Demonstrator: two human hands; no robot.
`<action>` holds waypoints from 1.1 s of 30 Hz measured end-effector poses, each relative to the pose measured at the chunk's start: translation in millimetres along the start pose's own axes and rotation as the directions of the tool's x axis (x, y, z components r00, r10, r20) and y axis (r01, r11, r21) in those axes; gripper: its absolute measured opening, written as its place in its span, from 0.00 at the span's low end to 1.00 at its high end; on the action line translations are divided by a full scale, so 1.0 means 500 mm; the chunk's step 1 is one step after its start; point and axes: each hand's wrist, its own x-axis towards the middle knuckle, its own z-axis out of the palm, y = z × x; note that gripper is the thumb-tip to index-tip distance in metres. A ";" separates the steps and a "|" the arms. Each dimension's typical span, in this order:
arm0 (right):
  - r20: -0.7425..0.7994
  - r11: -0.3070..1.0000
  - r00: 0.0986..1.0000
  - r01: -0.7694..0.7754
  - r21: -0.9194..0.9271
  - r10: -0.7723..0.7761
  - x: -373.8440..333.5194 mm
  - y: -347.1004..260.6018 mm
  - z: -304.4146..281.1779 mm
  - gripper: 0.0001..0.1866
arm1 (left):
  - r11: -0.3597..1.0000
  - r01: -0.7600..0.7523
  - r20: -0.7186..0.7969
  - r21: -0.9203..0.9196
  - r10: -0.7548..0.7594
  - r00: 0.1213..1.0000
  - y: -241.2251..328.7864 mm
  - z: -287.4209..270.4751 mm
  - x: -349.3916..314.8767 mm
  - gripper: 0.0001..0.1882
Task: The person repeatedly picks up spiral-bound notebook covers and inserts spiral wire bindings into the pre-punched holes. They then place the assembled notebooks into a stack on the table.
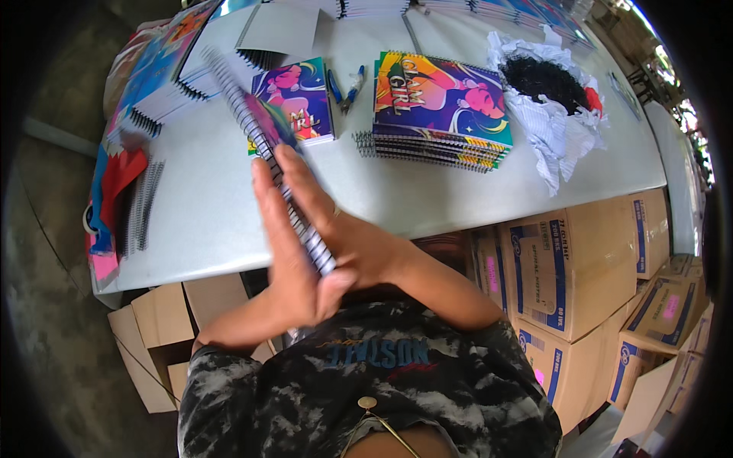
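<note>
A spiral notebook stands on edge between my two palms, tilted, its wire binding turned up toward me. My left hand presses flat along one side. My right hand presses on the other side, its fingers stretched along the colourful cover. Motion blurs the notebook's far end. Behind it on the table lies another notebook with a pink and purple illustrated cover. To the right sits a neat stack of similar notebooks. Blue-handled pliers lie between them.
Crumpled white paper holds a tangle of black scraps at the right. Loose wire coils and a red strip lie at the left edge. More notebooks line the white table's far side. Cardboard boxes stand below, right.
</note>
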 end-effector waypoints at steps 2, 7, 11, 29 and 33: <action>0.114 0.963 0.993 0.065 -0.260 -0.036 0.037 -0.054 -0.023 0.36 | 0.998 0.030 0.178 -0.049 -0.021 0.984 0.049 -0.087 0.028 0.36; 0.085 0.767 0.928 -0.246 -0.592 0.364 0.100 -0.104 -0.058 0.15 | 0.795 0.584 -0.050 -0.164 -0.598 0.800 0.034 -0.123 0.063 0.15; -0.136 0.818 0.829 -0.558 -0.139 0.542 0.063 -0.048 -0.068 0.07 | 0.648 0.607 0.190 -0.461 -0.596 0.780 -0.034 -0.095 0.087 0.09; -0.728 0.985 0.678 -0.171 -0.028 0.097 0.097 -0.091 -0.165 0.18 | 0.888 0.345 -0.013 -0.302 -0.366 0.930 -0.072 -0.070 0.221 0.39; -0.889 0.984 0.457 -0.173 -0.052 0.033 0.079 -0.080 -0.230 0.21 | 0.601 0.425 0.038 -0.677 -0.548 0.836 -0.058 0.063 0.248 0.26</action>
